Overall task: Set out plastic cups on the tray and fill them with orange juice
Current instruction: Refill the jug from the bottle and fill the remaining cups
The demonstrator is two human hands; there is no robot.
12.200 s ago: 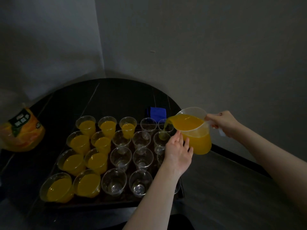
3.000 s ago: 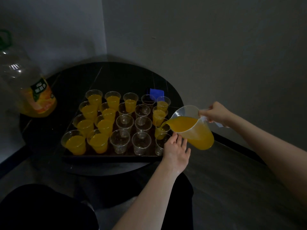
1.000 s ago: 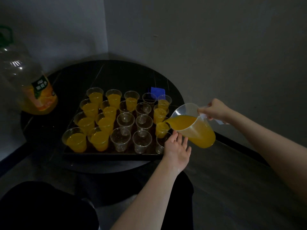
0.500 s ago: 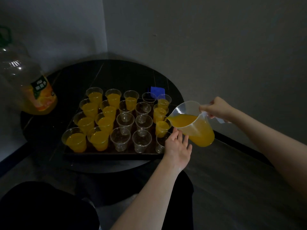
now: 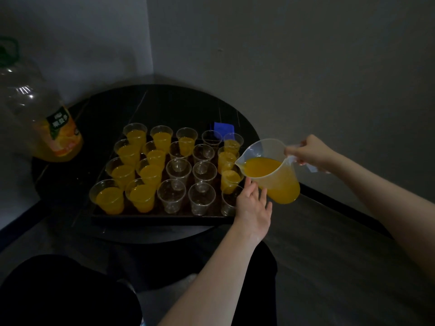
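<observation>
While the right hand grips the jug at the tray's 3 o'clock edge, 12 cups hold juice and 8 stand empty, judging by colour. Open, the left hand steadies the nearest empty cup on the tabletop.

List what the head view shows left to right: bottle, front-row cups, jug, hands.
Juice bottle → two filled front-row cups → empty front-row cups → left hand → measuring jug → right hand
</observation>
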